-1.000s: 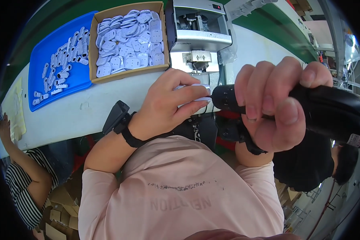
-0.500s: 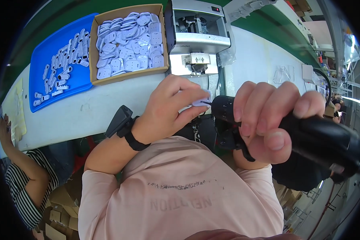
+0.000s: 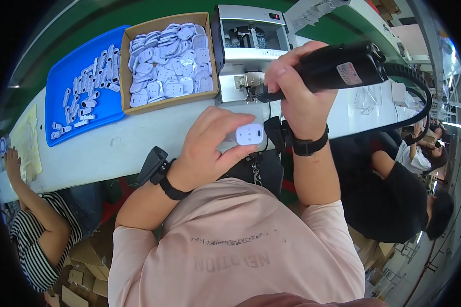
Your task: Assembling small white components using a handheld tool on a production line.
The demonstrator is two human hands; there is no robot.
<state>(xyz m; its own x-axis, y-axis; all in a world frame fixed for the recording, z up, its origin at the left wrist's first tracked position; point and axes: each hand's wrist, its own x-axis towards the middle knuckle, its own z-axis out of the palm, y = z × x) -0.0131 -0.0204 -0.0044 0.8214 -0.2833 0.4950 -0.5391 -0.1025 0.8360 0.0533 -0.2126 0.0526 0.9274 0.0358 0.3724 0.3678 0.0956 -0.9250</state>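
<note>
White plug casing [image 3: 250,134] in my left grip [image 3: 210,148], black power screwdriver [image 3: 338,66] in my right grip [image 3: 297,97]. Black wristbands [image 3: 308,147], pale pink shirt [image 3: 235,245]. Blue tray [image 3: 77,87], brown cardboard box [image 3: 167,105] of white casings, white desk [image 3: 112,148], green belt [image 3: 87,20] behind.

Pink short-sleeved shirt [image 3: 241,245] with grey print, 2 black wristbands [image 3: 172,188].

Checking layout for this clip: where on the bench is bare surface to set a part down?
Bare white bench lies in front of the blue tray and cardboard box, left of the left hand. Crowded around the grey machine, where the right hand holds the black tool.
</note>
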